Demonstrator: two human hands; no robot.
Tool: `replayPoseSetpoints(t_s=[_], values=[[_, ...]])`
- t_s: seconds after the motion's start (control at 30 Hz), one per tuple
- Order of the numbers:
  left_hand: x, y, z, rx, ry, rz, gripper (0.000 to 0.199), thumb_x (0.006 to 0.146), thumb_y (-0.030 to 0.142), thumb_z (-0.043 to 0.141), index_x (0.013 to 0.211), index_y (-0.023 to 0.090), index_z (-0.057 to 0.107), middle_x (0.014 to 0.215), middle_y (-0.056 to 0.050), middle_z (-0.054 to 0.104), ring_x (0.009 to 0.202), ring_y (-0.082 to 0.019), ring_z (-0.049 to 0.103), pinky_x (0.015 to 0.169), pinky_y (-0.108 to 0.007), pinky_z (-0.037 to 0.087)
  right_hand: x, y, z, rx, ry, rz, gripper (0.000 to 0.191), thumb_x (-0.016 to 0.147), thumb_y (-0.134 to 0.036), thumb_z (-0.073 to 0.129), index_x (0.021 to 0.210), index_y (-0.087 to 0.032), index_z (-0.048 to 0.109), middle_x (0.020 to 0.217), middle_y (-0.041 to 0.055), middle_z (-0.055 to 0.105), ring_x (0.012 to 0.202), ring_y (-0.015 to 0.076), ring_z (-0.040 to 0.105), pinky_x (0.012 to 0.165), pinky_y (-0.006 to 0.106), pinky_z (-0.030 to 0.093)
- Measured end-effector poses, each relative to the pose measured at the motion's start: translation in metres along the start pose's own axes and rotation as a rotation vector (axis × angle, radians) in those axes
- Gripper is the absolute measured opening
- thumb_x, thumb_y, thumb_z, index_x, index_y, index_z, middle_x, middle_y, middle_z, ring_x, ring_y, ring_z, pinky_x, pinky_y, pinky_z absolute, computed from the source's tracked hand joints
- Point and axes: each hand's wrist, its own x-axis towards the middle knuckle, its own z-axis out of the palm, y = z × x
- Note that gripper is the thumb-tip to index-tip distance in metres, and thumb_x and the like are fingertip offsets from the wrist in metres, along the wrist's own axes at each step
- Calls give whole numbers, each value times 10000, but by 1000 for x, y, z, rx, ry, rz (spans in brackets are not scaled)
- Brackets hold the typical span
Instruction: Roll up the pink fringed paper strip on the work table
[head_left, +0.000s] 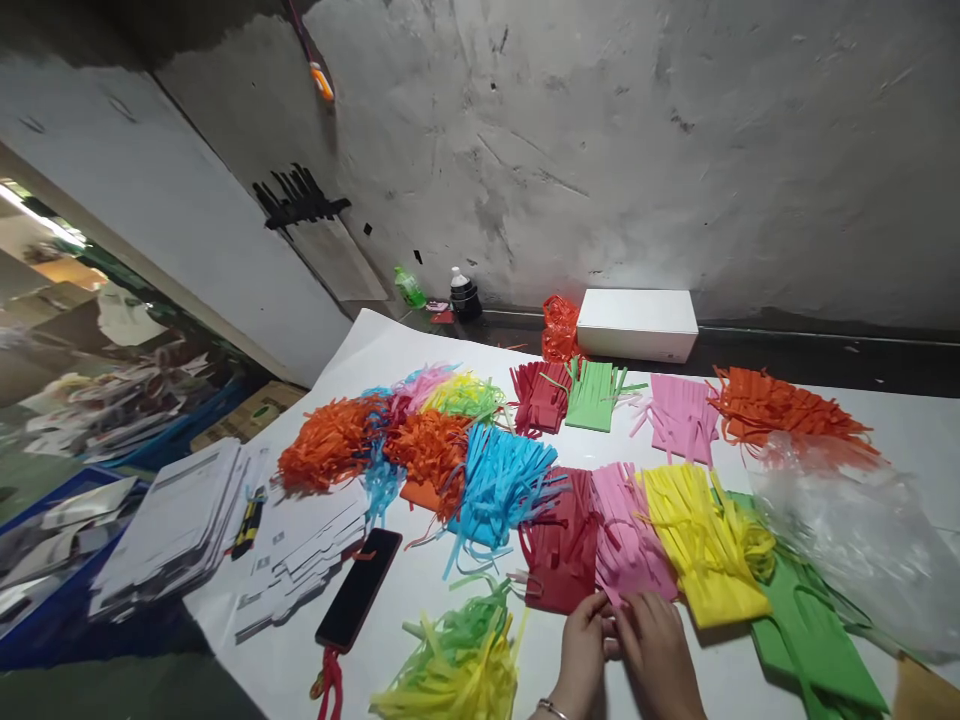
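Observation:
My left hand (586, 640) and my right hand (660, 645) meet at the front edge of the pink fringed paper (630, 535). The fingers of both are closed, pinching its lower edge; the fingertips are partly hidden. Left of it, close to my left hand, lies a dark red fringed stack (562, 550). To the right are a yellow fringed stack (705, 540) and a green one (814, 630). A loose green and yellow fringe bundle (457, 660) rests left of my hands.
Blue fringe (502, 485) and orange bundles (330, 445) cover the table's left part. A phone (360, 590), paper stacks (172, 525) and a cutter knife (249, 522) lie farther left. Clear plastic (855, 540) spreads at right. A white box (637, 325) stands by the wall.

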Motion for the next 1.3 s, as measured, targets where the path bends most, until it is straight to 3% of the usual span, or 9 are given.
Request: replayPoseSetpoints(t_s=[0.1, 0.23, 0.4, 0.57, 0.8, 1.07, 1.3], values=[[1, -1, -3, -9, 28, 2, 442, 569, 344, 722, 955, 132, 691, 729, -44, 664, 581, -152, 593, 522, -243, 420, 17, -10, 13, 15, -73, 82, 172, 970, -238, 502, 968, -199, 669, 894, 70, 681, 816, 255, 626, 743, 361, 436], [4, 3, -12, 15, 65, 23, 481, 596, 373, 732, 1000, 120, 662, 735, -49, 652, 531, -136, 569, 475, -234, 383, 24, -16, 18, 50, -141, 153, 298, 909, -92, 431, 797, -226, 672, 784, 59, 656, 731, 258, 611, 691, 371, 412], [7, 21, -26, 210, 113, 194, 571, 698, 341, 665, 1222, 120, 617, 1049, -124, 652, 706, -154, 627, 554, -252, 473, 24, -18, 16, 136, -159, 278, 305, 942, -179, 398, 797, -213, 664, 769, 77, 666, 757, 265, 642, 697, 365, 438], [14, 42, -26, 259, 123, 252, 508, 714, 334, 675, 1173, 121, 635, 1146, -156, 665, 862, -200, 653, 687, -288, 530, 46, -27, 16, 289, -155, 440, 347, 970, -289, 372, 839, -186, 676, 856, 99, 705, 816, 250, 679, 750, 348, 482], [16, 40, -16, 170, 51, 123, 497, 641, 360, 711, 1074, 125, 646, 957, -122, 702, 687, -178, 647, 520, -261, 494, 57, -33, 7, 474, -156, 620, 337, 872, -392, 458, 779, -189, 710, 820, 102, 736, 762, 263, 689, 710, 351, 488], [18, 35, -16, 179, 55, 130, 538, 659, 495, 747, 1041, 139, 617, 832, -50, 682, 555, -123, 586, 460, -234, 448, 51, -34, 1, 633, -143, 776, 311, 756, -494, 581, 663, -205, 653, 673, 67, 707, 645, 242, 651, 636, 342, 487], [33, 39, -10, 259, 52, 115, 564, 573, 630, 784, 821, 187, 538, 526, 85, 521, 332, -95, 464, 325, -222, 365, 45, -36, -5, 836, -135, 846, 403, 703, -585, 666, 671, -184, 659, 660, 58, 714, 662, 238, 662, 657, 328, 526]])
